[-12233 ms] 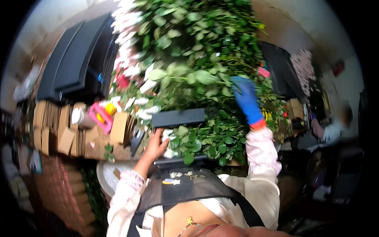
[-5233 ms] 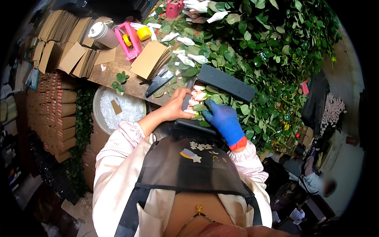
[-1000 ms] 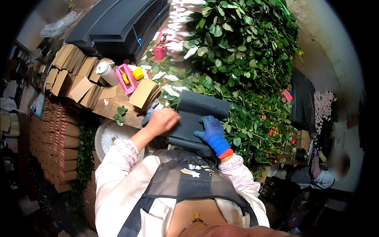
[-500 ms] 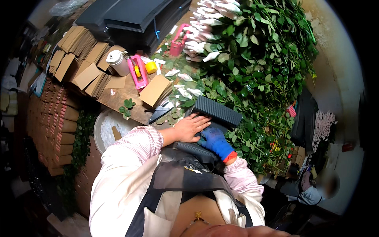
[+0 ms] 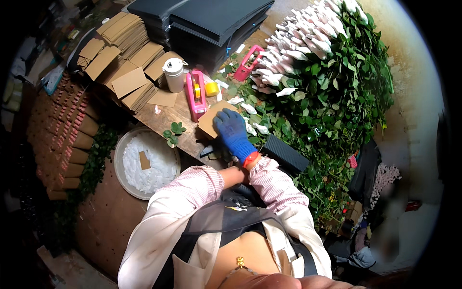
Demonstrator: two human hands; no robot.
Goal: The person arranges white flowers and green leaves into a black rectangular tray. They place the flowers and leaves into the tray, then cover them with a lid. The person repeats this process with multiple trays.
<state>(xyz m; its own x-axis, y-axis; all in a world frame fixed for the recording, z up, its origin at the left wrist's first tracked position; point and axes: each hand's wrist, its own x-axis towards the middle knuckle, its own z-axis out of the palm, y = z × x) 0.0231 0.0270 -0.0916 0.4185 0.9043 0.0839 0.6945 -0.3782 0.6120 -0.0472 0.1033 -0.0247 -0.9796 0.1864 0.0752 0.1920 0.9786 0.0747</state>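
Note:
My right hand (image 5: 231, 129), in a blue glove with a red cuff, lies on a stack of brown cardboard pieces (image 5: 208, 120) at the table's edge. Its fingers are stretched over the top piece. My left hand (image 5: 235, 176) is bare and passes under my right forearm; its fingers are hidden. A black ridged block (image 5: 286, 153) sits just right of my right wrist. Part of a dark-handled tool (image 5: 206, 151) shows below the cardboard. White-wrapped flower heads (image 5: 260, 127) lie loose beside the glove.
A large heap of leafy stems (image 5: 332, 82) with white-wrapped heads fills the right. Pink tape dispensers (image 5: 196, 98), a yellow tape roll (image 5: 211, 89), a white bottle (image 5: 173, 74) and black sheets (image 5: 216, 19) stand farther back. A round tub (image 5: 126, 185) of white pieces is at left.
My right hand has moved left and away from me, from beside the black block onto the cardboard stack. My left hand has drawn back under my right forearm. The view has shifted.

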